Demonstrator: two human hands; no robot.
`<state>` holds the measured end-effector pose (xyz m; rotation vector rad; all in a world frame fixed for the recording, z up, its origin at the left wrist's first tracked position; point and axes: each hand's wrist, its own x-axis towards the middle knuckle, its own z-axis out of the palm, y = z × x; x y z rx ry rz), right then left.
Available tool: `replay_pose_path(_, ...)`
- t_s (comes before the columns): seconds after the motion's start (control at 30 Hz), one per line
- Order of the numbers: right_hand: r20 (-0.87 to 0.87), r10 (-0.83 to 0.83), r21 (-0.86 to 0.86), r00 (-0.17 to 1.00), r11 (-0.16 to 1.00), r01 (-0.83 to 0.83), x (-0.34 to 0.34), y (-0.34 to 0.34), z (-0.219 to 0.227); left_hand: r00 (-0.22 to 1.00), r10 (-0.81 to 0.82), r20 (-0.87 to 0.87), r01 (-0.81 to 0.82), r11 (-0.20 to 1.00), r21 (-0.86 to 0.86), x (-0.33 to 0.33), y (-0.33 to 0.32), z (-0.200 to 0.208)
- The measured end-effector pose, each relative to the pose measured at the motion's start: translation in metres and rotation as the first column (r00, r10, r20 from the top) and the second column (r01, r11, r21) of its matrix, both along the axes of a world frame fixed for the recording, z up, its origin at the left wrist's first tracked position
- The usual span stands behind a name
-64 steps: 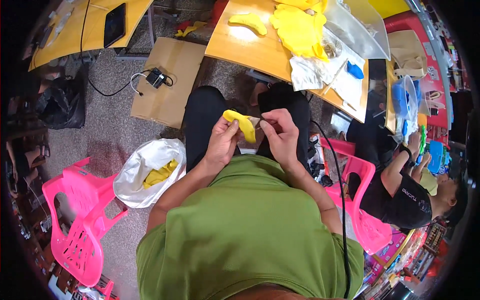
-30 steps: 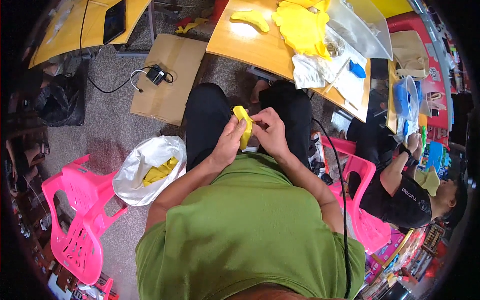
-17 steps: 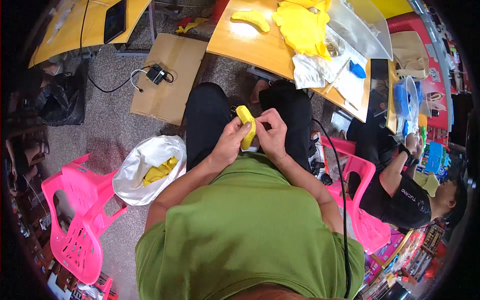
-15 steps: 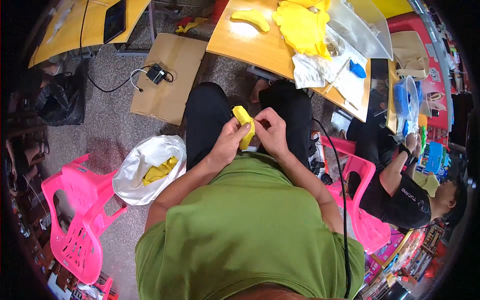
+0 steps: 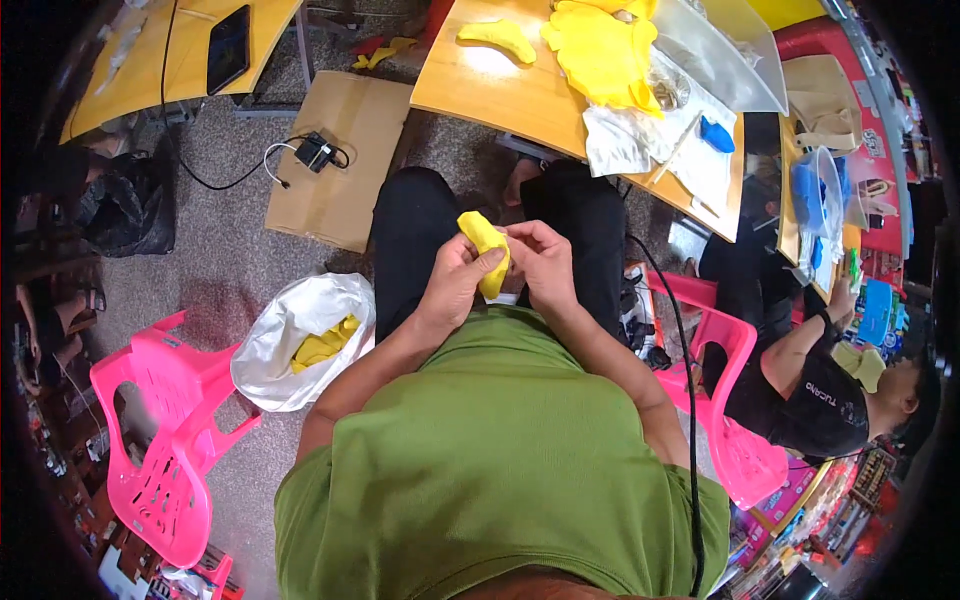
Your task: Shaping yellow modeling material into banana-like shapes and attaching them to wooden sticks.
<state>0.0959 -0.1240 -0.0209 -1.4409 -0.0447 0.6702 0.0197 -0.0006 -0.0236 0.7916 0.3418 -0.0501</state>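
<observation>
Over my lap, my left hand (image 5: 456,277) is wrapped round a yellow banana-shaped soft piece (image 5: 484,236), thumb pressed on its front. The piece stands tilted, its upper end leaning left. At its right edge, my right hand (image 5: 541,263) has its fingers pinched together; whatever sits between the fingertips is too small to make out. A similar yellow banana-shaped piece (image 5: 497,39) lies on the wooden table ahead, beside a stack of flat yellow pieces (image 5: 604,55).
A white sack (image 5: 262,357) with yellow pieces (image 5: 326,346) stands left of my legs, near a pink chair (image 5: 165,400). Flat cardboard (image 5: 335,195) carries a black adapter (image 5: 315,152). A black cable (image 5: 690,440) runs down my right side. A co-worker (image 5: 815,400) sits at right.
The yellow piece has turned slightly in my left hand, and my right fingers have shifted a little along its edge. The co-worker's hands have moved.
</observation>
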Motion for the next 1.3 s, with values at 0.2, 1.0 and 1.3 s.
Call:
replay_pose_path(0.2,0.162,0.207,0.026,0.965,0.976,-0.214,-0.012,0.002,0.013,0.969,0.248,0.014,-0.241,0.953,-0.182,0.009,0.006,0.004)
replay_pose_path(1.0,0.676,0.278,-0.237,0.683,0.959,-0.155,-0.002,0.002,0.032,0.969,0.247,-0.001,-0.243,0.955,-0.169,0.007,0.022,0.029)
replay_pose_path(1.3,0.72,0.289,-0.282,0.631,0.952,-0.115,-0.008,0.01,0.05,0.994,0.08,0.068,-0.089,0.985,0.145,0.005,0.022,0.009)
